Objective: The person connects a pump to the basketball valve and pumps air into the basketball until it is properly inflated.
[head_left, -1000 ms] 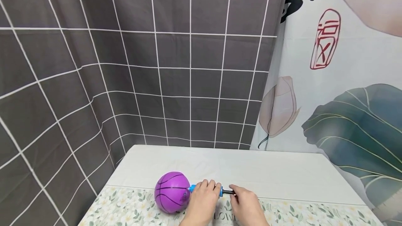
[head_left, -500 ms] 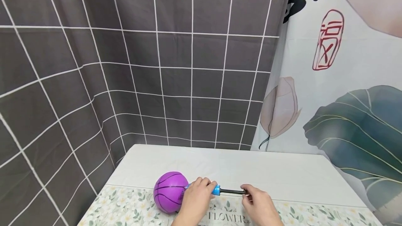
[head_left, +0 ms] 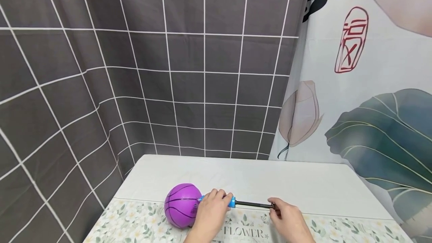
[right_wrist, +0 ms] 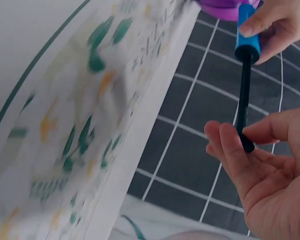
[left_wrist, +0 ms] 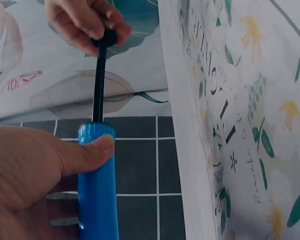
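Note:
A purple ball with black basketball lines sits on the left of the table. The blue barrel of a hand pump points at its right side, the tip right at the ball. My left hand is wrapped round that barrel, thumb along its side in the left wrist view. A long length of black rod stands out of the barrel's right end. At the rod's far end my right hand pinches the small black handle between thumb and fingers.
The white table carries a floral cloth with printed lettering along its near part. Behind hangs a dark grey curtain with white grid lines, and to the right a pale printed curtain with leaves.
My right hand has moved right, away from the left hand, drawing the black rod farther out of the barrel. The left hand and ball have shifted only slightly left.

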Available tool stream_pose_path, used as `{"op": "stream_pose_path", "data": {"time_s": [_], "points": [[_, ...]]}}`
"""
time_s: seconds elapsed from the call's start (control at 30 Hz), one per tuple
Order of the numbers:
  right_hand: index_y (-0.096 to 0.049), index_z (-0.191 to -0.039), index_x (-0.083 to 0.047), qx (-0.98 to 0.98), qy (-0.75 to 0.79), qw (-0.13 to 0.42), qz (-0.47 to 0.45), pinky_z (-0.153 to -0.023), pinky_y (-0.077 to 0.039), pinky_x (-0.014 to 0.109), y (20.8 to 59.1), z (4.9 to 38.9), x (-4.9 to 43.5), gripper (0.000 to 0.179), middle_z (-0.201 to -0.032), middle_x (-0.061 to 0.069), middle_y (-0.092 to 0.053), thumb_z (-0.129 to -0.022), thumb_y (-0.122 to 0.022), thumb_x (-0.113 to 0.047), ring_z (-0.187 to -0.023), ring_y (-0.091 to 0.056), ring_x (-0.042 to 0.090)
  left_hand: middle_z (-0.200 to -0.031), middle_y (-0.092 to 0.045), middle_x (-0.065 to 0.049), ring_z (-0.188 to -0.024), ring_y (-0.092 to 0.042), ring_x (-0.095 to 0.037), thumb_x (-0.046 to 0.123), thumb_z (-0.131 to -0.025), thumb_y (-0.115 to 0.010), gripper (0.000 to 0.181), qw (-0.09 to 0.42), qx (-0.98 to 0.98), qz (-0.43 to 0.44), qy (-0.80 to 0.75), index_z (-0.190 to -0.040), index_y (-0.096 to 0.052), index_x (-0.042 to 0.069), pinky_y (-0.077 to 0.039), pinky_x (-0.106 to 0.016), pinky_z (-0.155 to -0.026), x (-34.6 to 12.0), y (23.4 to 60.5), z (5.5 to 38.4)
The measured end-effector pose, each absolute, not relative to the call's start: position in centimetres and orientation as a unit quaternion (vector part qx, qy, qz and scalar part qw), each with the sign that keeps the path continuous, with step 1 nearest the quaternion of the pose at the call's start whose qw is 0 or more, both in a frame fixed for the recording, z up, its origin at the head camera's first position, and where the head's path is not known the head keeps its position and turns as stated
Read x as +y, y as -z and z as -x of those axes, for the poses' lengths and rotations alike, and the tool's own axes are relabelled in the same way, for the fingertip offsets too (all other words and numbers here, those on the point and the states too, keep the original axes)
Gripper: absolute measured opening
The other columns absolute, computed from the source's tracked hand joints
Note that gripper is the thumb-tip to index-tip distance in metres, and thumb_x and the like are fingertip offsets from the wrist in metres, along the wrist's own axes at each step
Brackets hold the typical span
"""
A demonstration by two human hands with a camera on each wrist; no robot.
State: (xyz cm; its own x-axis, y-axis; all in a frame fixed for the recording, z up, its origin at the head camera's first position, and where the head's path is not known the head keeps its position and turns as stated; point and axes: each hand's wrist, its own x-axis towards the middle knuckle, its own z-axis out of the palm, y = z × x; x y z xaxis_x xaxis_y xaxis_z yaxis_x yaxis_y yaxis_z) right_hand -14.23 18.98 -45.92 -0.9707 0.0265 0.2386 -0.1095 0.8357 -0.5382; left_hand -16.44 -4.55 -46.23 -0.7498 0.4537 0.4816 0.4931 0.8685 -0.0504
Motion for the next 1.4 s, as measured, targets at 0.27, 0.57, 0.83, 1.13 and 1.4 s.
{"op": "stream_pose_path", "data": {"time_s": [0.27,0.57,0.83,1.13,1.4], "points": [[-0.073,-0.110,0.001,-0.947,-0.286,0.138,-0.039,-0.061,-0.057,0.028,45.5,14.3,15.8,0.025,-0.087,0.006,-0.075,-0.086,-0.068,0.000,-0.071,-0.067,0.010,-0.100,-0.067,0.003,-0.090,-0.060,-0.014,0.035,-0.084,-0.076,0.035,0.261,-0.927,0.270,0.017,-0.116,-0.074,0.020,-0.057,-0.030,-0.083,-4.2,46.6,16.5],[-0.073,-0.111,0.000,-0.936,-0.300,0.152,-0.108,-0.057,-0.052,0.020,45.7,14.4,13.1,0.024,-0.086,0.003,-0.074,-0.086,-0.070,-0.001,-0.067,-0.064,0.004,-0.099,-0.065,0.004,-0.087,-0.058,-0.012,0.033,-0.082,-0.080,0.037,0.264,-0.922,0.285,0.016,-0.115,-0.074,0.019,-0.056,-0.029,-0.082,-3.8,46.5,16.1],[-0.072,-0.110,-0.002,-0.923,-0.350,0.115,-0.114,-0.057,-0.050,0.019,46.0,14.6,13.8,0.022,-0.081,-0.004,-0.070,-0.088,-0.068,-0.002,-0.063,-0.055,-0.004,-0.096,-0.064,0.008,-0.085,-0.057,-0.009,0.033,-0.078,-0.082,0.037,0.266,-0.922,0.277,0.056,-0.113,-0.074,0.024,-0.054,-0.026,-0.075,-4.6,46.6,16.3],[-0.073,-0.110,-0.001,-0.938,-0.321,0.127,-0.040,-0.062,-0.054,0.022,45.5,14.3,16.7,0.026,-0.089,0.001,-0.074,-0.085,-0.067,0.000,-0.070,-0.062,0.004,-0.098,-0.067,0.007,-0.090,-0.061,-0.010,0.030,-0.077,-0.083,0.038,0.266,-0.925,0.257,0.087,-0.114,-0.076,0.022,-0.056,-0.028,-0.079,-5.1,46.2,16.4],[-0.073,-0.112,0.000,-0.944,-0.312,0.109,0.008,-0.064,-0.056,0.028,45.7,14.4,18.9,0.028,-0.093,0.004,-0.074,-0.085,-0.067,-0.001,-0.074,-0.065,0.009,-0.098,-0.067,0.007,-0.089,-0.061,-0.010,0.030,-0.076,-0.084,0.038,0.268,-0.925,0.255,0.085,-0.112,-0.076,0.023,-0.055,-0.027,-0.076,-5.3,46.4,16.5]]}}
